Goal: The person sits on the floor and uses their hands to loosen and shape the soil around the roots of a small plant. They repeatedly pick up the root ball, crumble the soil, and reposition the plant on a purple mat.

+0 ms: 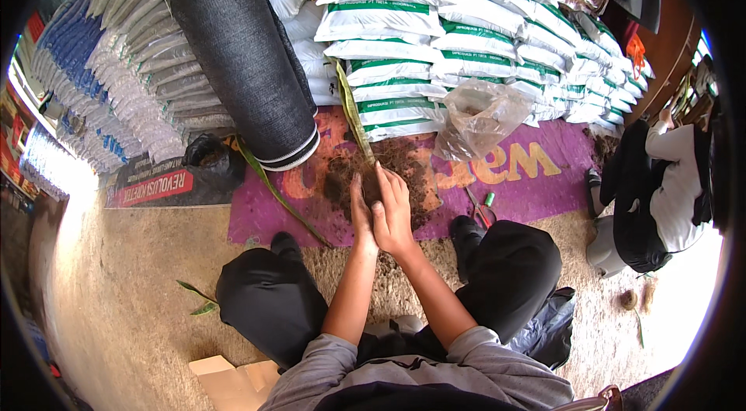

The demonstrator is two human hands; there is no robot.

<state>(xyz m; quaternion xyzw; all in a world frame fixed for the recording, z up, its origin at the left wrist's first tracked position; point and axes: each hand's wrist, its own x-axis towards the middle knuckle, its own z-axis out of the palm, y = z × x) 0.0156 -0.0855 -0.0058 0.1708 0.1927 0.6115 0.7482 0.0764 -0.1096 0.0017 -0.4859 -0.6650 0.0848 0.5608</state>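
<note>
My left hand (361, 213) and my right hand (391, 209) are cupped together, pressed round a dark soil clump (373, 186) at the base of an upright snake plant leaf (353, 112), low over a pile of loose soil (420, 193) on a purple printed banner (544, 205). The palms partly hide the clump. A second long leaf (276, 197) lies on the banner to the left. Scissors (483, 213) with red on the handles lie right of the soil, beside a small green spool (489, 198).
Stacked white-and-green sacks (388, 7) stand ahead. A black mesh roll (233, 38) leans at front left, near a black bag (210, 154). A crumpled clear bag (482, 116) sits before the sacks. Another person (660, 186) crouches at right. Cardboard (225, 380) lies lower left.
</note>
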